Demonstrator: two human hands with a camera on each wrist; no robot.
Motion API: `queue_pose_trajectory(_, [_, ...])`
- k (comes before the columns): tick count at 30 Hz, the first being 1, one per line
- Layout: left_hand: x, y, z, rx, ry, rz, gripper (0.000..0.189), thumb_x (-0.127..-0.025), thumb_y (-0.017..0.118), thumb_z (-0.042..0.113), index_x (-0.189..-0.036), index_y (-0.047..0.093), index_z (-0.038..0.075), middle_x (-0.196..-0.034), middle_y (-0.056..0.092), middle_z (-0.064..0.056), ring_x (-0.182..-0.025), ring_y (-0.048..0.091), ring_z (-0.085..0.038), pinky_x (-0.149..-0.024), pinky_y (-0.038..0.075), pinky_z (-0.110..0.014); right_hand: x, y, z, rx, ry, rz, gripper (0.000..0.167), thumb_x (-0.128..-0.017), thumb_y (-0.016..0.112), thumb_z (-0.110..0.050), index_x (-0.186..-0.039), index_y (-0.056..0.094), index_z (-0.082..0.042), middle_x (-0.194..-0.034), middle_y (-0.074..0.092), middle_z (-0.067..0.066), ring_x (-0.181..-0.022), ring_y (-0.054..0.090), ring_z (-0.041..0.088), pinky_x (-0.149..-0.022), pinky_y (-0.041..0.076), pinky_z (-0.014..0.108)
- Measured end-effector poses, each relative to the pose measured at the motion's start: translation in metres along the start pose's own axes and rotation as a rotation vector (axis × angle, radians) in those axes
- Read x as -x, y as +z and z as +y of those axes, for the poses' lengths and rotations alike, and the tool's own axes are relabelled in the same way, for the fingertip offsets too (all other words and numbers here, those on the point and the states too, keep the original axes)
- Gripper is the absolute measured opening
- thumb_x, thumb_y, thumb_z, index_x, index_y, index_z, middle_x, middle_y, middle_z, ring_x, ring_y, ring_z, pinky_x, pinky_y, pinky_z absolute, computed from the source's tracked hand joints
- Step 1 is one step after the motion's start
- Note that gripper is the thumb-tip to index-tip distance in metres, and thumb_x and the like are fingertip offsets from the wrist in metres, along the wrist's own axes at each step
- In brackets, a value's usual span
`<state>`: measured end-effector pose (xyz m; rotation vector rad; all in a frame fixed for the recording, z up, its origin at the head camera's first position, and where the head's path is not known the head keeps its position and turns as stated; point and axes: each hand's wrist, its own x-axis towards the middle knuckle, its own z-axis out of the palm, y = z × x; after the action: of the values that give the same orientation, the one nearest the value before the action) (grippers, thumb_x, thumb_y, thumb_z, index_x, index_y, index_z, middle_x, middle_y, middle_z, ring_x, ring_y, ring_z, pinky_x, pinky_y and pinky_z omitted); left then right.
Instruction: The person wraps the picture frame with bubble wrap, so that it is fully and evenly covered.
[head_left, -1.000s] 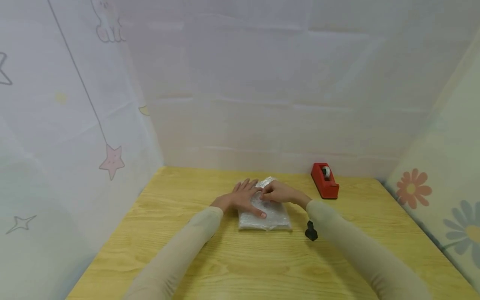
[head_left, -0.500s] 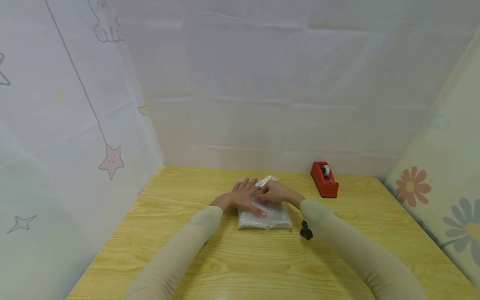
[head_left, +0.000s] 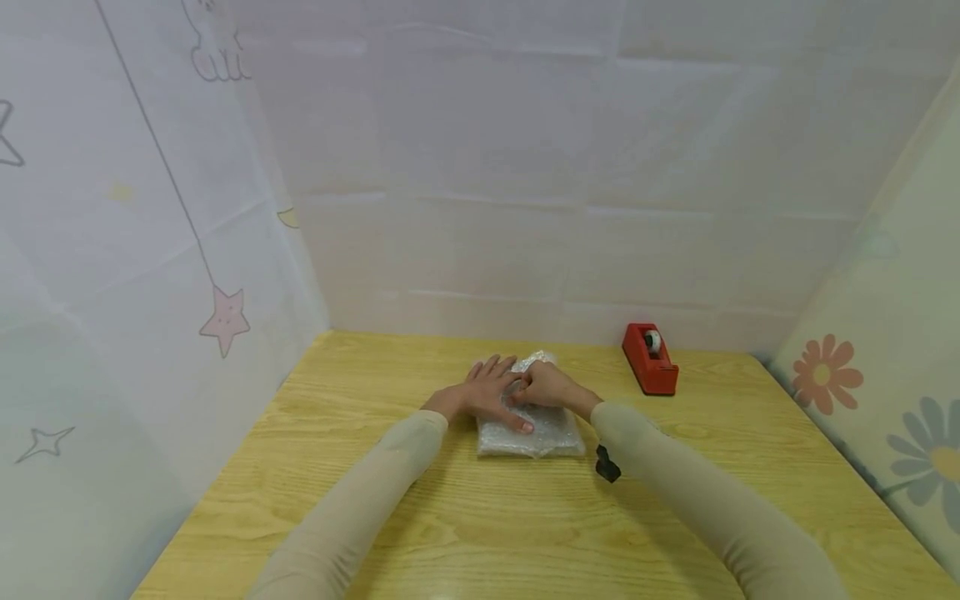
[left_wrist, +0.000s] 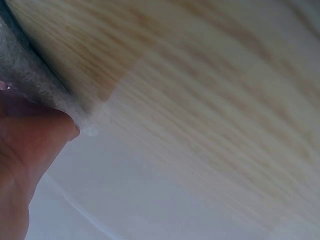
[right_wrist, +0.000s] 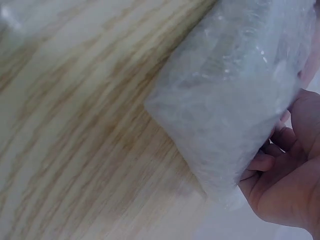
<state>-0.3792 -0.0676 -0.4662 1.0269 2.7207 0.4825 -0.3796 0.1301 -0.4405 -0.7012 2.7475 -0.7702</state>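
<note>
A flat package in clear bubble wrap [head_left: 551, 432] lies on the wooden table. My left hand [head_left: 489, 400] is spread over its left side, fingers straight and thumb stretched out across the wrap. On the upper right part of the package rests my right hand [head_left: 552, 387], its fingers curled and its knuckles up, close beside the left fingertips. In the right wrist view the right hand's fingers [right_wrist: 262, 162] bend in toward the palm at the package's edge, with nothing seen between them. The left wrist view catches the wrap [left_wrist: 37, 75] under the left hand [left_wrist: 25, 145].
A red tape dispenser [head_left: 651, 362] with a roll of tape stands at the back right of the table [head_left: 480, 533]. A small black piece [head_left: 607, 464] hangs below the right sleeve. Printed cloth walls [head_left: 480, 250] close off the back and both sides.
My right hand has shifted slightly left and down on the package, and its forearm with the black piece moved left. My left hand and the package stay in place.
</note>
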Motion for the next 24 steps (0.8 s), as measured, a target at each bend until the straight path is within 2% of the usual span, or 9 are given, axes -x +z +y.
queue_pose_trajectory(4, [-0.006, 0.005, -0.005, 0.014, 0.001, 0.006, 0.119, -0.070, 0.061, 0.090, -0.163, 0.025, 0.027, -0.170, -0.003, -0.006, -0.152, -0.010, -0.038, -0.116, -0.008, -0.061, 0.001, -0.001, -0.002, 0.014, 0.012, 0.005, 0.049, -0.090, 0.081, -0.034, -0.053, 0.055, -0.015, -0.045, 0.044, -0.007, -0.042, 0.037, 0.008, -0.045, 0.033, 0.024])
queue_pose_trajectory(8, [0.000, 0.000, 0.001, 0.003, 0.003, -0.008, 0.118, -0.072, 0.061, 0.089, -0.164, 0.025, 0.025, -0.170, -0.004, -0.005, -0.153, -0.009, -0.038, -0.117, -0.006, -0.060, 0.002, -0.002, -0.001, 0.044, 0.017, -0.011, 0.050, -0.090, 0.080, -0.036, -0.053, 0.054, -0.016, -0.045, 0.042, -0.008, -0.042, 0.036, 0.007, -0.045, 0.032, 0.023])
queue_pose_trajectory(13, [0.001, 0.001, 0.002, -0.028, 0.019, -0.002, 0.118, -0.074, 0.057, 0.090, -0.164, 0.022, 0.024, -0.170, -0.006, -0.004, -0.153, -0.009, -0.036, -0.118, -0.003, -0.059, 0.003, -0.008, 0.000, 0.049, 0.010, -0.047, 0.046, -0.091, 0.080, -0.034, -0.056, 0.059, -0.013, -0.048, 0.046, -0.008, -0.044, 0.038, 0.006, -0.047, 0.033, 0.023])
queue_pose_trajectory(17, [-0.002, 0.004, -0.001, -0.030, 0.018, 0.011, 0.121, -0.071, 0.055, 0.093, -0.164, 0.022, 0.025, -0.170, -0.006, -0.004, -0.153, -0.011, -0.033, -0.118, -0.004, -0.057, 0.006, -0.017, 0.001, -0.002, 0.000, -0.102, 0.031, -0.093, 0.078, -0.023, -0.068, 0.070, -0.006, -0.057, 0.056, -0.003, -0.050, 0.045, 0.007, -0.051, 0.038, 0.023])
queue_pose_trajectory(19, [0.001, 0.000, 0.003, -0.033, 0.008, 0.007, 0.118, -0.072, 0.056, 0.092, -0.164, 0.025, 0.025, -0.170, -0.004, -0.004, -0.153, -0.009, -0.035, -0.118, -0.003, -0.058, 0.008, -0.023, 0.001, -0.046, -0.002, -0.139, 0.020, -0.094, 0.076, -0.015, -0.078, 0.075, -0.002, -0.065, 0.063, 0.001, -0.054, 0.049, 0.009, -0.053, 0.042, 0.024])
queue_pose_trajectory(21, [0.001, 0.001, 0.003, -0.046, 0.010, 0.012, 0.117, -0.072, 0.056, 0.092, -0.163, 0.026, 0.026, -0.170, -0.002, -0.006, -0.153, -0.007, -0.036, -0.118, -0.001, -0.059, 0.010, -0.028, 0.001, -0.075, 0.002, -0.168, 0.011, -0.095, 0.074, -0.009, -0.086, 0.077, -0.003, -0.074, 0.068, 0.002, -0.060, 0.054, 0.010, -0.057, 0.046, 0.025])
queue_pose_trajectory(24, [0.003, -0.003, 0.006, -0.056, 0.006, 0.007, 0.113, -0.073, 0.058, 0.090, -0.162, 0.028, 0.027, -0.170, 0.000, -0.008, -0.153, -0.004, -0.039, -0.117, 0.001, -0.061, 0.013, -0.034, 0.001, -0.119, 0.024, -0.186, 0.009, -0.095, 0.070, -0.002, -0.092, 0.079, -0.003, -0.083, 0.071, 0.003, -0.068, 0.058, 0.014, -0.062, 0.048, 0.028])
